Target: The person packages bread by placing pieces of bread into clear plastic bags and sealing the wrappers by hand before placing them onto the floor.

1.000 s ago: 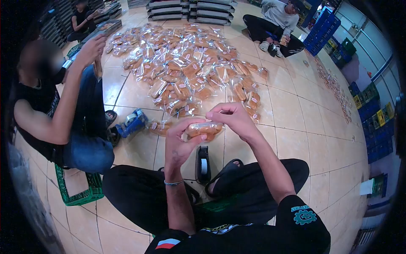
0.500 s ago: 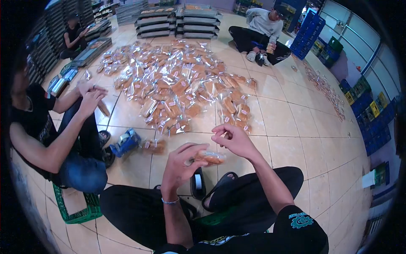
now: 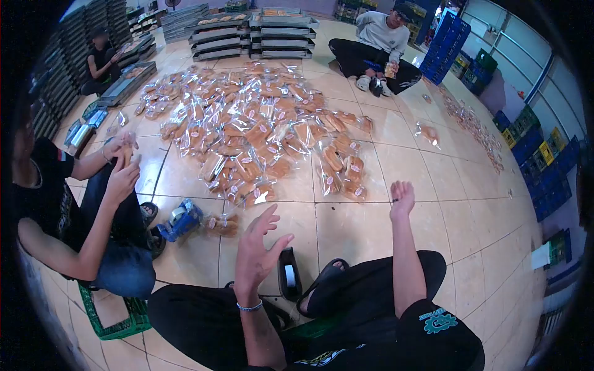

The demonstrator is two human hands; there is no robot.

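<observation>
My left hand [image 3: 258,247] is open above my lap, thumb and fingers apart, holding nothing. My right hand [image 3: 403,196] is stretched out to the right, palm up, its fingers loosely bent and nothing in them. Beyond it is a bagged bread roll [image 3: 428,134]; whether it is in the air or on the floor I cannot tell. Between my feet stands a black tape dispenser [image 3: 289,273] with a pale roll. Left of my left hand lie another bagged bread [image 3: 221,226] and a blue tape dispenser [image 3: 180,220].
A large heap of bagged bread [image 3: 247,133] covers the floor ahead. A co-worker [image 3: 68,204] sits at the left over a green crate [image 3: 117,331], hands at a bread bag. Others sit farther back near stacked trays [image 3: 281,37] and blue crates [image 3: 445,48]. More packets [image 3: 470,123] lie far right.
The bagged bread has left my left hand, and one now shows beyond my right hand. My right hand has swung out to the right; my left hand has opened.
</observation>
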